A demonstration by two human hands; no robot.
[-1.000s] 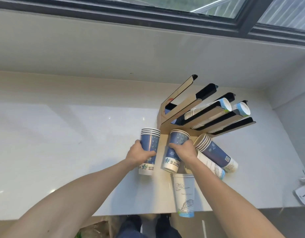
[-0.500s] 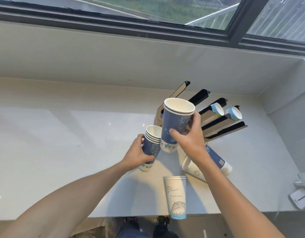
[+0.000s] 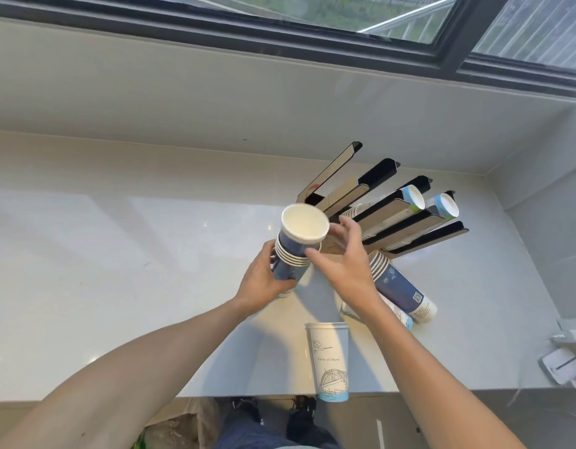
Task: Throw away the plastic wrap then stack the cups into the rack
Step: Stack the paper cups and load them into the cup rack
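- While the left hand (image 3: pixel 264 281) grips the blue cup stack (image 3: pixel 294 251) upright, its mouth faces up, just left of the cup rack (image 3: pixel 387 218).
- Right hand (image 3: pixel 341 260), fingers spread wide and holding nothing, lies between stack and rack, nearer the slots.

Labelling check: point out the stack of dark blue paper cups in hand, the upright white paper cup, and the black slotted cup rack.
stack of dark blue paper cups (image 3: pixel 291 265), head view, blue side wall.
upright white paper cup (image 3: pixel 329 361), head view, printed side.
black slotted cup rack (image 3: pixel 379 171), head view, black top of second divider.
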